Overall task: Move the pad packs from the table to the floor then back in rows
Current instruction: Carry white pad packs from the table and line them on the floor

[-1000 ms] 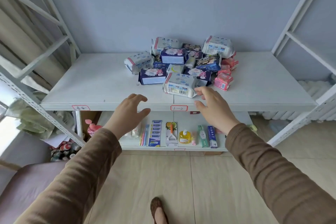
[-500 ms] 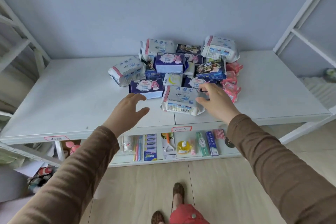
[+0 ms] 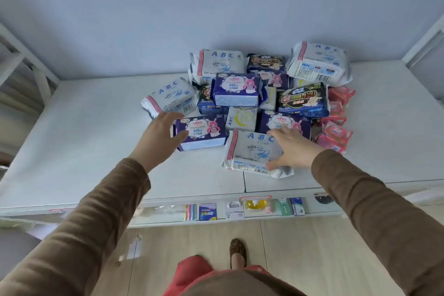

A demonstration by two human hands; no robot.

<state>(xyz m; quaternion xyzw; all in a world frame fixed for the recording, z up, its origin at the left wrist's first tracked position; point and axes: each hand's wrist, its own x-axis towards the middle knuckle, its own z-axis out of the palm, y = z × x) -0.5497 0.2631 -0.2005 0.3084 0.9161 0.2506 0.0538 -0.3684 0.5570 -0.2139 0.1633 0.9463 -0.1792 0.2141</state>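
Head view: right hand holds crinkly white plastic pack on table

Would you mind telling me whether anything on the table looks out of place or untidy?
Yes: the pad packs lie in a jumbled heap on the table, overlapping at odd angles rather than in rows. Nothing looks torn or spilled.

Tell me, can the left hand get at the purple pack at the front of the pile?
Probably yes. The left hand is spread open at the purple pack, thumb already over its left end, and nothing lies on top of it.
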